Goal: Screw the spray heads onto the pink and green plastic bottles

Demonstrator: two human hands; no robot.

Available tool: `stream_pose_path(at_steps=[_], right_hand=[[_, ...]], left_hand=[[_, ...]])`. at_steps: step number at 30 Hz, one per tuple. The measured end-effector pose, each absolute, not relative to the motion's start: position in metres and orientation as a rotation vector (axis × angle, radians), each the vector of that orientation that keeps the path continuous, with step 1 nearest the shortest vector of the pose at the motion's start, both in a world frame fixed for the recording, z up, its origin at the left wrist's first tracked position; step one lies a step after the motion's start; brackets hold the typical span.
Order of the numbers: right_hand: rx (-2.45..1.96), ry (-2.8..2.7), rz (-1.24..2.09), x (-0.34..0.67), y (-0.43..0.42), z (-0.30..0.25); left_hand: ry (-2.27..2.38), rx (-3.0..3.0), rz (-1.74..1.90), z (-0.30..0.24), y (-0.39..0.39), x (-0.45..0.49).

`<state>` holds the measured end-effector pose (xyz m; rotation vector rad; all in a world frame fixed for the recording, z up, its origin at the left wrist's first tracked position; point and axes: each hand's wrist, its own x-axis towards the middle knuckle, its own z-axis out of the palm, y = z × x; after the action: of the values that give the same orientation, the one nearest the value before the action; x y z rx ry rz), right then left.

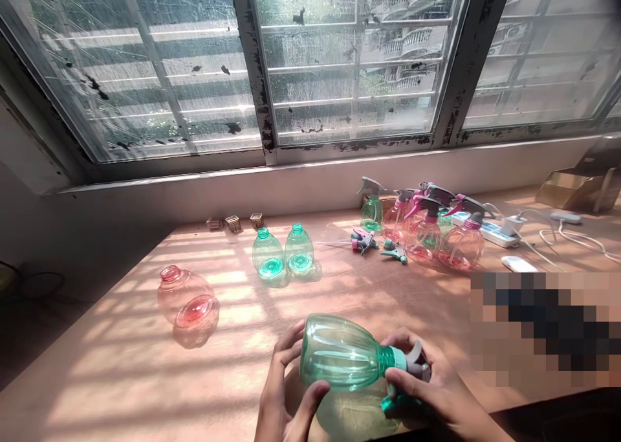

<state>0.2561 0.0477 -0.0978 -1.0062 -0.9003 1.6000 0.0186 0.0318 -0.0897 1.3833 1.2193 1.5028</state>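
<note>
A green see-through spray bottle lies sideways in the air just above the table's near edge, its base to the left. My left hand is wrapped around the base end, thumb below and fingers behind. At the neck, my right hand grips the grey and teal spray head, with the thumb on its collar. The green trigger hangs beneath the right hand. Whether a tube runs inside the bottle I cannot tell.
Two green bottles and a tilted pink bottle, all without heads, stand left. Loose spray heads lie mid-table near several pink and green spray bottles. A power strip with cables is at right; small baskets sit by the wall.
</note>
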Motion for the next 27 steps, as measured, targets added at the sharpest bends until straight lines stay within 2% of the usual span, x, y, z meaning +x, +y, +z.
stream_pose_path(at_steps=[27], right_hand=[[-0.958,-0.800,1.658,0.259,0.049,-0.101]], left_hand=[[1.243,1.529,1.596,-0.110,0.033,0.022]])
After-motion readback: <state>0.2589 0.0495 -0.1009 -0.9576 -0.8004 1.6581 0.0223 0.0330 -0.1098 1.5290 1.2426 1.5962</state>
